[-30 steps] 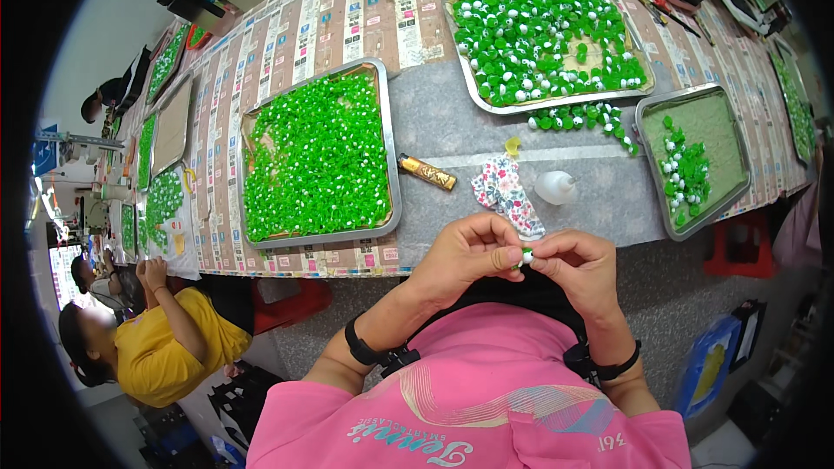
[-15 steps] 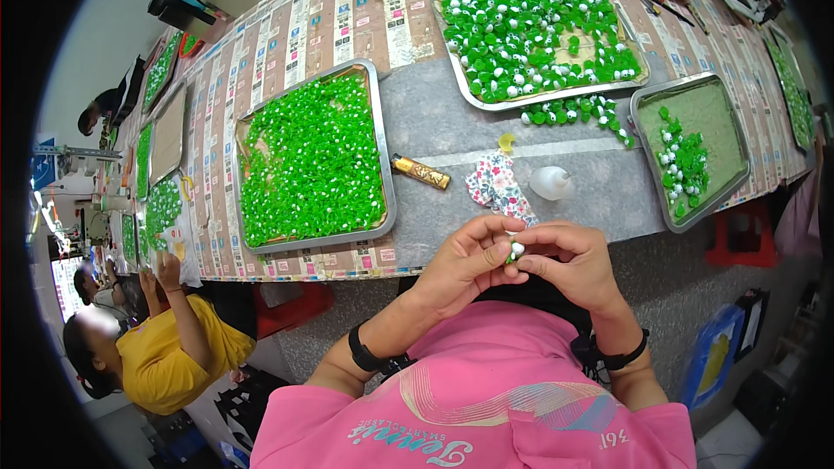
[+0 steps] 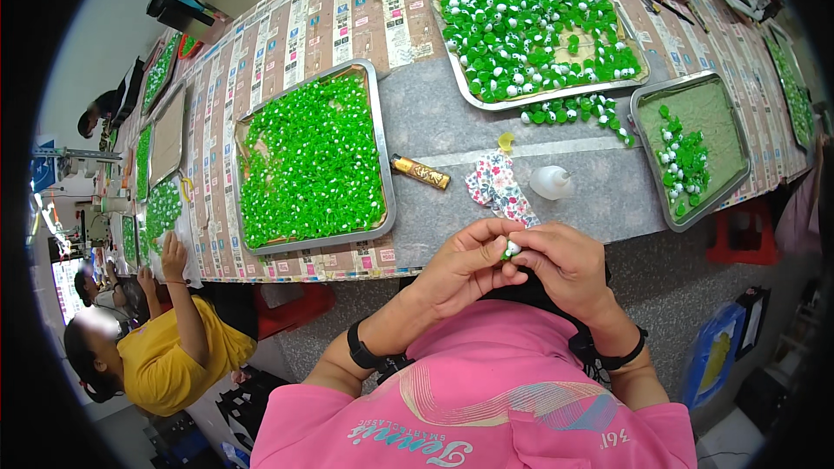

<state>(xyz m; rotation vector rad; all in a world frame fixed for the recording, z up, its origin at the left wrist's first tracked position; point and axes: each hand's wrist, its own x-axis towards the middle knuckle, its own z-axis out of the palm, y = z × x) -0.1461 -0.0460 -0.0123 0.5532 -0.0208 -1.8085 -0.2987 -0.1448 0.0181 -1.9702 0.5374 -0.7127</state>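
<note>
My left hand (image 3: 465,267) and my right hand (image 3: 565,265) meet in front of my chest, at the near table edge. Their fingertips pinch one small green and white piece (image 3: 509,249) between them. Just beyond the hands lie a patterned cloth (image 3: 495,191), a small white squeeze bottle (image 3: 552,181) and a gold lighter (image 3: 420,172). A metal tray (image 3: 383,156) heaped with green pieces sits to the left. A tray (image 3: 455,52) of green and white pieces is farther back. A third tray (image 3: 737,130) at the right holds fewer pieces.
Loose green and white pieces (image 3: 573,109) lie between the far tray and the right tray. A person in a yellow shirt (image 3: 161,356) sits at the lower left, hand on the table. More trays (image 3: 165,135) line the left end. A red stool (image 3: 738,230) stands at the right.
My hands stay together on the small piece, with only slight finger movement. The view has shifted a little. The person in yellow has raised an arm toward the table.
</note>
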